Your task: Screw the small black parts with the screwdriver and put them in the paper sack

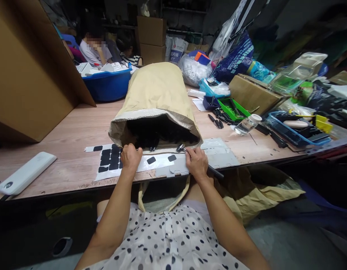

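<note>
Black contents inside sack unclear; right hand covers tool's middle.

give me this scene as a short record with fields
left hand: closed at the mouth of the sack, above the pad sheet
right hand: holds a black-handled tool, metal head at the sack mouth
sack: on its side on the table, dark parts inside
nearby: white device, bottle, blue tub

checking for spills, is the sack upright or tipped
Tipped: the sack lies on its side on the table, its open mouth showing dark parts inside.
</note>
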{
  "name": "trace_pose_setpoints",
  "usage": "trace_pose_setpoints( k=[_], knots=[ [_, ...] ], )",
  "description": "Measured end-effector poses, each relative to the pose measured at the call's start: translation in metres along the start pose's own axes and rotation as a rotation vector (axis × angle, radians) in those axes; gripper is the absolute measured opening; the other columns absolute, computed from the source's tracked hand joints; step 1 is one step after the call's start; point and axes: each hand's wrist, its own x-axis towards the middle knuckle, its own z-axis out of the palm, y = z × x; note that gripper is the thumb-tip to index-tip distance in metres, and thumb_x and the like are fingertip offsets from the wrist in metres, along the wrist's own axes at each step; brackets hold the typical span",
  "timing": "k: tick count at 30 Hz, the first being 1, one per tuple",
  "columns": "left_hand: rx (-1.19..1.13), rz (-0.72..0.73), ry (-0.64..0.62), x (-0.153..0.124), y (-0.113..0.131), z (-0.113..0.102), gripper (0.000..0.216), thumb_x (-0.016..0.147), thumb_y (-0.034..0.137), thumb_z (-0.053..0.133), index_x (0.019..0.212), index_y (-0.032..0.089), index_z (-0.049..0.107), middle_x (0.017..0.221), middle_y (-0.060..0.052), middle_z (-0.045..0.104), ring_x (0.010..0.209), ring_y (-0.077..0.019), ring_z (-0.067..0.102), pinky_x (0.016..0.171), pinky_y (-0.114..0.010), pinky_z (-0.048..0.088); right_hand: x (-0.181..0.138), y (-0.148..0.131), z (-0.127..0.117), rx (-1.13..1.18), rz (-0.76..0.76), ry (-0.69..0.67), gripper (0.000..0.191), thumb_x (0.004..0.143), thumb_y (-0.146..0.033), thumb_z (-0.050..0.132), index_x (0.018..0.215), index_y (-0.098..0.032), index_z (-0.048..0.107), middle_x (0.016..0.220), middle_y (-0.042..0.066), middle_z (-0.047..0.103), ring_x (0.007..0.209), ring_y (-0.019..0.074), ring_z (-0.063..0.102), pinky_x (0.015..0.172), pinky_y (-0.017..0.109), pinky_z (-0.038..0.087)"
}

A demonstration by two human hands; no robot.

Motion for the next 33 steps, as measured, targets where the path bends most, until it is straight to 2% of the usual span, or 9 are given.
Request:
trace_pose_setpoints(
  k=[4,7,11,14,17,20,23,26,33],
  knots=[
    [-0.059,0.004,0.086,-0.015,-0.009,-0.001,0.02,0.09,0.031,0.056,0.099,0.017,0.068,0.106,-0.015,0.068,0.097,-0.0326,0.068,0.076,-0.04,0.053,0.0,0.0,0.001,-0.007,0.003,-0.003,0.024,0.093,-0.024,0.052,0.107,-0.025,0.073,0.09,0.006,0.057,0.083,0.0216,0.046,0.072,0.032,0.032],
    [-0.194,0.173,0.166,-0.031,-0.01,0.005,0.016,0.089,0.031,0.059,0.099,0.022,0.068,0.101,-0.007,0.069,0.092,-0.0248,0.068,0.073,-0.032,0.051,-0.001,0.0,0.002,0.002,0.006,-0.002,0.025,0.093,-0.024,0.053,0.107,-0.025,0.073,0.09,0.007,0.057,0.084,0.0218,0.046,0.074,0.032,0.034],
    [-0.345,0.536,0.034,-0.048,0.005,0.03,0.012,0.085,0.025,0.065,0.096,0.026,0.069,0.095,-0.001,0.069,0.086,-0.0184,0.066,0.073,-0.027,0.05,-0.001,0.001,0.004,0.015,0.015,0.002,0.025,0.094,-0.024,0.052,0.108,-0.024,0.073,0.092,0.007,0.058,0.084,0.022,0.047,0.075,0.033,0.035],
    [-0.365,0.644,-0.048,-0.051,0.016,0.051,0.011,0.082,0.023,0.068,0.093,0.026,0.071,0.091,-0.001,0.068,0.087,-0.0193,0.065,0.077,-0.029,0.051,0.001,0.003,0.005,0.023,0.022,-0.014,0.024,0.094,-0.024,0.054,0.107,-0.023,0.074,0.091,0.008,0.061,0.084,0.0223,0.049,0.074,0.033,0.036],
    [-0.381,0.666,-0.08,-0.047,0.018,0.062,0.011,0.08,0.022,0.071,0.091,0.025,0.073,0.085,-0.001,0.066,0.085,-0.02,0.064,0.078,-0.031,0.051,0.003,0.006,0.003,0.066,0.022,-0.031,0.023,0.094,-0.024,0.054,0.103,-0.023,0.074,0.089,0.008,0.062,0.084,0.0223,0.051,0.072,0.032,0.039],
    [-0.422,0.659,-0.08,-0.044,0.015,0.066,0.012,0.078,0.022,0.072,0.091,0.024,0.073,0.084,-0.001,0.065,0.082,-0.0193,0.063,0.078,-0.032,0.051,-0.001,0.004,-0.004,0.191,0.012,0.01,0.025,0.096,-0.027,0.049,0.102,-0.023,0.074,0.088,0.007,0.063,0.084,0.0219,0.054,0.075,0.033,0.044],
    [-0.444,0.649,-0.07,-0.044,0.015,0.068,0.008,0.077,0.021,0.073,0.085,0.023,0.072,0.083,-0.001,0.065,0.082,-0.0194,0.062,0.079,-0.033,0.051,-0.011,-0.006,-0.013,0.373,-0.021,0.054,0.03,0.1,-0.03,0.043,0.107,-0.022,0.072,0.088,0.007,0.065,0.085,0.0213,0.059,0.079,0.033,0.049],
    [-0.459,0.645,-0.071,-0.045,0.015,0.07,0.008,0.077,0.019,0.073,0.083,0.023,0.072,0.082,-0.001,0.064,0.082,-0.0193,0.062,0.08,-0.033,0.05,-0.023,-0.02,-0.024,0.508,-0.066,0.024,0.032,0.101,-0.03,0.042,0.109,-0.021,0.071,0.091,0.007,0.067,0.087,0.0203,0.063,0.08,0.032,0.052],
    [-0.486,0.668,-0.07,-0.043,0.014,0.073,0.008,0.078,0.019,0.072,0.085,0.024,0.073,0.08,0.0,0.063,0.079,-0.0184,0.061,0.077,-0.032,0.05,-0.033,-0.039,-0.037,0.503,-0.091,0.049,0.033,0.103,-0.03,0.04,0.114,-0.022,0.071,0.088,0.007,0.067,0.085,0.0198,0.063,0.078,0.031,0.053]
  ],
)
